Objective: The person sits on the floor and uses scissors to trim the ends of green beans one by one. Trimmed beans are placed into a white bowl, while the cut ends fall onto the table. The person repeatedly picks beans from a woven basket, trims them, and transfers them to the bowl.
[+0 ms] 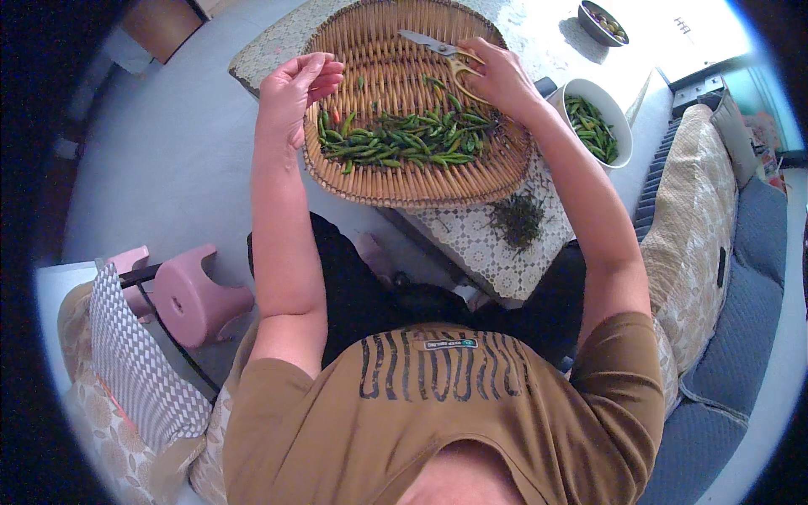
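Observation:
My right hand [503, 74] grips a pair of scissors [435, 45] by the yellow handles. Their blades point left over the far part of a woven wicker tray [404, 189]. Above the tray's left rim is my left hand [295, 87], thumb and index fingertips close together, the other fingers loosely curled. Whether something small is pinched there is not clear. Green chili peppers [410, 139] lie in a band across the tray's near half, with one reddish pepper [336, 115] at the left. Right of my right forearm, a white bucket [623, 136] contains more green chilies [590, 129].
A pile of dark green stems [519, 221] lies on the lace-patterned tablecloth [499, 271]. At the table's far right stands a dark bowl [593, 28] of small round items. A pink plastic stool [183, 300] is at my left; a sofa [688, 189] with a patterned cover runs along my right.

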The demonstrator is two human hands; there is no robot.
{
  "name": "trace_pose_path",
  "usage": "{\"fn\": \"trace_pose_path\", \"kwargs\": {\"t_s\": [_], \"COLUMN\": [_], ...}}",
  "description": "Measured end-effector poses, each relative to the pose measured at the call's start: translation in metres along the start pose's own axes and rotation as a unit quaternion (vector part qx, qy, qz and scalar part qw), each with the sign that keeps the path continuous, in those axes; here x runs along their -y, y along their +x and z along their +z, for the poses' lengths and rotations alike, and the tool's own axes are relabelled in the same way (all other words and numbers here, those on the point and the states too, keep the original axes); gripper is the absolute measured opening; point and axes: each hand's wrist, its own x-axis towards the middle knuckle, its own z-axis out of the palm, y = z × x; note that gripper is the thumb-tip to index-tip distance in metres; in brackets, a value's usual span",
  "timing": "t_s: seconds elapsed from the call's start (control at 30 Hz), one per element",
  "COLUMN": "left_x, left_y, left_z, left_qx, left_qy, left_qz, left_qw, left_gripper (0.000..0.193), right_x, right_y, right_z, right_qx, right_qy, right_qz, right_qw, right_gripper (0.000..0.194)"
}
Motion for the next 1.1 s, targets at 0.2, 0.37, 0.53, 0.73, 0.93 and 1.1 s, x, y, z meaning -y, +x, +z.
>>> {"fn": "trace_pose_path", "kwargs": {"t_s": [0.2, 0.37, 0.53, 0.73, 0.93, 1.1], "left_x": [0.004, 0.005, 0.007, 0.009, 0.011, 0.015], "left_y": [-0.001, 0.002, -0.002, -0.002, -0.003, -0.005], "left_z": [-0.006, 0.004, -0.004, -0.001, 0.003, -0.001], "left_qx": [0.01, 0.032, 0.022, 0.04, 0.049, 0.049], "left_qy": [0.008, 0.011, 0.027, 0.049, 0.071, 0.065], "left_qz": [0.007, 0.007, 0.006, 0.008, 0.023, 0.018], "left_qw": [1.0, 0.999, 0.999, 0.998, 0.996, 0.997], "left_gripper": [0.022, 0.023, 0.023, 0.024, 0.021, 0.023], "right_x": [-0.038, -0.043, 0.03, 0.068, 0.086, 0.087], "right_y": [0.038, 0.031, -0.008, -0.03, -0.02, -0.015], "right_z": [0.039, 0.038, 0.017, 0.021, 0.048, 0.055], "right_qx": [0.014, -0.026, 0.08, 0.151, 0.202, 0.216], "right_qy": [-0.032, -0.062, 0.083, 0.135, 0.064, 0.092], "right_qz": [-0.127, -0.105, -0.058, -0.068, -0.045, -0.009], "right_qw": [0.991, 0.992, 0.992, 0.977, 0.976, 0.972], "right_gripper": [0.047, 0.027, 0.008, 0.016, 0.027, 0.026]}}
